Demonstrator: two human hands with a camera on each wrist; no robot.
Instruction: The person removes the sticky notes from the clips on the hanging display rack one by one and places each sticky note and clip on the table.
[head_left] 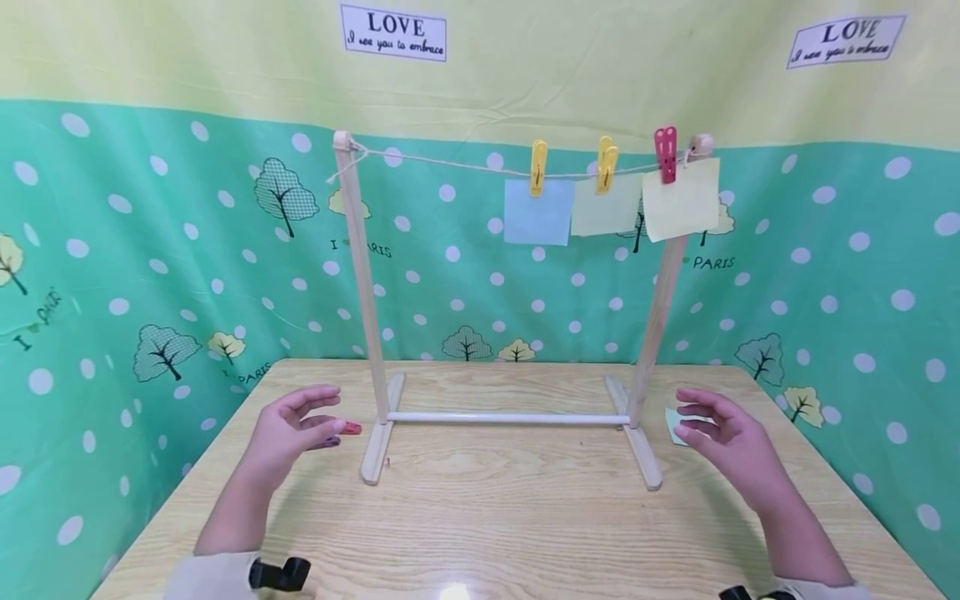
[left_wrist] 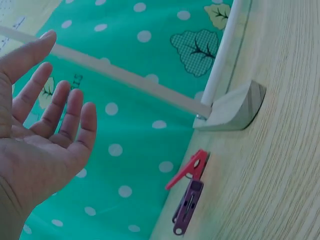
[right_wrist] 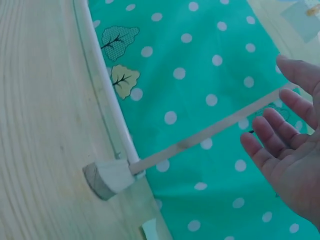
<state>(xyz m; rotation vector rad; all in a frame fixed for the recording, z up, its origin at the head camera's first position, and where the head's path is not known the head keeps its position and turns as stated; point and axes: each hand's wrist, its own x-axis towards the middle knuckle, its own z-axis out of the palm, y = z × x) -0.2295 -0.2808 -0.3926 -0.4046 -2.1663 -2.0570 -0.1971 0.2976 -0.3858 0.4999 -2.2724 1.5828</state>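
My left hand (head_left: 288,433) hovers left of the wooden frame, fingers relaxed and apart, with nothing in it. Behind it on the table lie a red clothespin (left_wrist: 196,166) and a purple clothespin (left_wrist: 188,207), close together. On the right side my right hand (head_left: 723,446) hangs loosely, holding nothing. Partly hidden behind its fingers lies a pale green paper (head_left: 676,427) on the table. Above, a string carries a blue paper (head_left: 537,218) under a yellow clothespin (head_left: 538,168), a pale green sheet (head_left: 603,212) under yellow clothespins (head_left: 607,167), and a cream sheet (head_left: 681,204) under a red clothespin (head_left: 666,156).
The wooden frame has a left post (head_left: 363,275), a right post (head_left: 660,325) and a white crossbar (head_left: 510,417) low between its feet. The string (head_left: 450,163) runs between the post tops. A polka-dot curtain (head_left: 465,292) hangs behind the wooden table (head_left: 495,517).
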